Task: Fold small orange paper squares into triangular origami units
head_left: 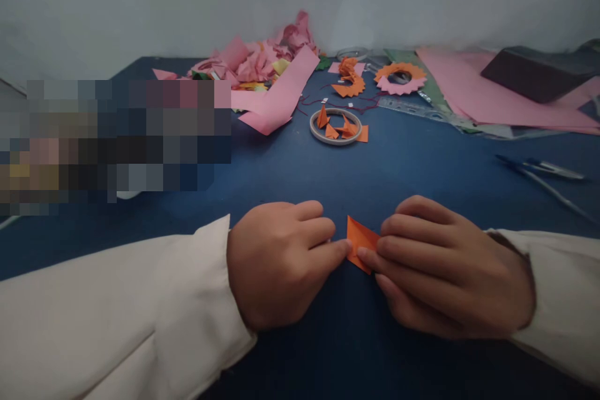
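A small folded piece of orange paper [360, 236] lies on the blue table between my two hands. My left hand [284, 262] has its fingers curled, and its index fingertip presses the paper's left edge; the thumb is hidden. From the right, my right hand [445, 272] pinches the same paper, fingers on top and thumb at the lower edge. Beyond them, a tape-roll ring [313, 131] lies flat around several small folded orange pieces [332, 131].
Crumpled pink scraps [253, 62] and a pink strip [285, 87] lie at the back left. Behind the ring are a folded orange chain [352, 84] and an orange-and-pink paper ring [400, 69]. Pink sheets [459, 87], a dark case [534, 74] and a pen [555, 169] are right. The left side is pixelated.
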Demonstrator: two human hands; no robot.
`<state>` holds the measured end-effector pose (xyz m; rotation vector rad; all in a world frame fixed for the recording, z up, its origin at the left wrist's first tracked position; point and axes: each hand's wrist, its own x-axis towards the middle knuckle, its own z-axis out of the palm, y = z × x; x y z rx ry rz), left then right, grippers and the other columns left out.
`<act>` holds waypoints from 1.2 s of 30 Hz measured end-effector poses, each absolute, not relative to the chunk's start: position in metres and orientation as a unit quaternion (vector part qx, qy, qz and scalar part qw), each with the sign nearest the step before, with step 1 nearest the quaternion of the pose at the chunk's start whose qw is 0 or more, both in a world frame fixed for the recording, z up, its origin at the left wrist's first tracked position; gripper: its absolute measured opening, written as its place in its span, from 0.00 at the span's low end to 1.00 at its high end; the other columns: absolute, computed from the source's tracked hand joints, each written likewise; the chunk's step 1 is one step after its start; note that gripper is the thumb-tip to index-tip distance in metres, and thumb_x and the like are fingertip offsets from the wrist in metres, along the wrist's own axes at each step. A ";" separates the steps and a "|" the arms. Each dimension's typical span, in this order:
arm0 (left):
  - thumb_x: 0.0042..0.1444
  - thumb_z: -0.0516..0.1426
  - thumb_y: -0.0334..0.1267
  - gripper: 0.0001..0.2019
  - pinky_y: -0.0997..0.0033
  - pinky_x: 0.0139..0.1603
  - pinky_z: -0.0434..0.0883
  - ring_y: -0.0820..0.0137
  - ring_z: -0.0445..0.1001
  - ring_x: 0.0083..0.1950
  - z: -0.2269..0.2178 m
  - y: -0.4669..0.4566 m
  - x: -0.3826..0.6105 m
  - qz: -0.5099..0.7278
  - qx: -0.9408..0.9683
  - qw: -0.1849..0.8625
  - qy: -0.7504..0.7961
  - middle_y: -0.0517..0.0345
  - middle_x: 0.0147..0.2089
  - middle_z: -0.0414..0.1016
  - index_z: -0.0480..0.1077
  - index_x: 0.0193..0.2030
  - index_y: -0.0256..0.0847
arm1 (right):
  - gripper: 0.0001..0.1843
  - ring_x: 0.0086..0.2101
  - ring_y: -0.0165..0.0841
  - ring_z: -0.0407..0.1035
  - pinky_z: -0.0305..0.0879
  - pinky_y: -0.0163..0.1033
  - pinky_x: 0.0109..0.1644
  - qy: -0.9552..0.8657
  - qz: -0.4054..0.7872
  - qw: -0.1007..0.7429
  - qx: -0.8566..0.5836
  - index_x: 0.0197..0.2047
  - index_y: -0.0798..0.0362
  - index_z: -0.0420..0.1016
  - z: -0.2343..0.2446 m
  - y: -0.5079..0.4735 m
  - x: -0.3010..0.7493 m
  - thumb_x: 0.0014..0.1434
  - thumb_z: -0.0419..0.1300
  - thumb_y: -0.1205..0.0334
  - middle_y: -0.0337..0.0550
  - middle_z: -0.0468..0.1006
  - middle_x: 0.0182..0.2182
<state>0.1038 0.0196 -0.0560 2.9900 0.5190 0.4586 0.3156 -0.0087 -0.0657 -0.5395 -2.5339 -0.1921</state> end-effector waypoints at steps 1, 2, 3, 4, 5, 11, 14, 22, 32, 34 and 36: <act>0.59 0.46 0.30 0.14 0.67 0.25 0.61 0.68 0.61 0.27 -0.056 0.020 0.104 0.141 0.974 0.032 0.175 0.56 0.25 0.67 0.73 0.39 0.36 | 0.10 0.26 0.31 0.66 0.65 0.42 0.31 -0.939 -0.073 0.269 -0.200 0.23 0.54 0.68 -0.066 -0.008 0.315 0.55 0.55 0.70 0.40 0.72 0.21; 0.59 0.46 0.30 0.14 0.67 0.25 0.62 0.68 0.62 0.27 -0.056 0.021 0.104 0.134 0.974 0.027 0.180 0.56 0.26 0.68 0.72 0.41 0.36 | 0.10 0.26 0.31 0.66 0.65 0.42 0.30 -0.939 -0.074 0.271 -0.199 0.23 0.55 0.68 -0.066 -0.008 0.315 0.55 0.55 0.70 0.40 0.72 0.21; 0.60 0.46 0.30 0.14 0.67 0.26 0.64 0.67 0.63 0.28 -0.057 0.022 0.104 0.126 0.974 0.022 0.185 0.56 0.26 0.68 0.72 0.44 0.35 | 0.10 0.26 0.31 0.66 0.64 0.42 0.30 -0.938 -0.075 0.272 -0.199 0.23 0.55 0.68 -0.066 -0.008 0.315 0.55 0.55 0.70 0.41 0.72 0.21; 0.60 0.45 0.31 0.15 0.67 0.27 0.65 0.67 0.64 0.29 -0.057 0.022 0.104 0.119 0.975 0.017 0.188 0.55 0.28 0.69 0.70 0.46 0.34 | 0.10 0.26 0.31 0.66 0.64 0.42 0.30 -0.939 -0.074 0.272 -0.198 0.23 0.55 0.68 -0.066 -0.008 0.315 0.55 0.55 0.70 0.41 0.72 0.21; 0.60 0.45 0.31 0.16 0.67 0.27 0.66 0.67 0.65 0.29 -0.057 0.023 0.104 0.112 0.975 0.013 0.191 0.55 0.29 0.70 0.69 0.49 0.32 | 0.10 0.26 0.31 0.66 0.64 0.42 0.31 -0.939 -0.071 0.272 -0.199 0.23 0.55 0.68 -0.066 -0.008 0.315 0.55 0.55 0.70 0.41 0.73 0.21; 0.60 0.45 0.31 0.18 0.67 0.25 0.65 0.67 0.67 0.29 -0.058 0.022 0.104 0.092 0.975 -0.001 0.200 0.54 0.31 0.70 0.65 0.54 0.30 | 0.09 0.26 0.32 0.64 0.61 0.41 0.30 -0.931 -0.081 0.278 -0.222 0.23 0.55 0.67 -0.065 -0.009 0.315 0.54 0.54 0.71 0.41 0.71 0.20; 0.60 0.45 0.31 0.17 0.68 0.26 0.65 0.68 0.67 0.29 -0.058 0.023 0.103 0.098 0.977 -0.001 0.191 0.54 0.30 0.70 0.66 0.53 0.31 | 0.09 0.23 0.30 0.58 0.55 0.40 0.27 -0.907 -0.076 0.262 -0.321 0.23 0.56 0.65 -0.067 -0.006 0.314 0.54 0.53 0.69 0.40 0.66 0.18; 0.56 0.48 0.28 0.11 0.66 0.23 0.57 0.70 0.62 0.26 -0.054 0.017 0.102 0.138 0.980 0.051 0.135 0.57 0.26 0.69 0.71 0.38 0.32 | 0.11 0.24 0.29 0.53 0.48 0.39 0.29 -0.914 0.017 0.201 -0.352 0.23 0.54 0.61 -0.071 0.000 0.316 0.58 0.48 0.70 0.38 0.62 0.20; 0.56 0.50 0.35 0.10 0.66 0.19 0.48 0.72 0.58 0.21 -0.062 0.006 0.106 0.209 0.956 0.077 0.191 0.61 0.22 0.65 0.66 0.26 0.39 | 0.07 0.23 0.25 0.57 0.55 0.35 0.31 -0.873 0.198 0.291 -0.338 0.30 0.54 0.65 -0.065 -0.012 0.313 0.60 0.53 0.68 0.35 0.68 0.21; 0.58 0.50 0.41 0.15 0.66 0.19 0.46 0.72 0.59 0.21 -0.064 0.007 0.106 0.216 0.957 0.066 0.183 0.61 0.21 0.65 0.64 0.22 0.40 | 0.07 0.23 0.24 0.58 0.57 0.32 0.30 -0.855 0.238 0.298 -0.353 0.30 0.54 0.66 -0.062 -0.015 0.311 0.60 0.54 0.68 0.34 0.68 0.21; 0.60 0.49 0.42 0.17 0.66 0.19 0.46 0.72 0.60 0.20 -0.064 0.008 0.106 0.218 0.958 0.056 0.179 0.61 0.20 0.64 0.63 0.22 0.40 | 0.07 0.23 0.23 0.60 0.58 0.31 0.29 -0.835 0.278 0.294 -0.373 0.29 0.53 0.68 -0.059 -0.017 0.311 0.59 0.55 0.67 0.34 0.69 0.21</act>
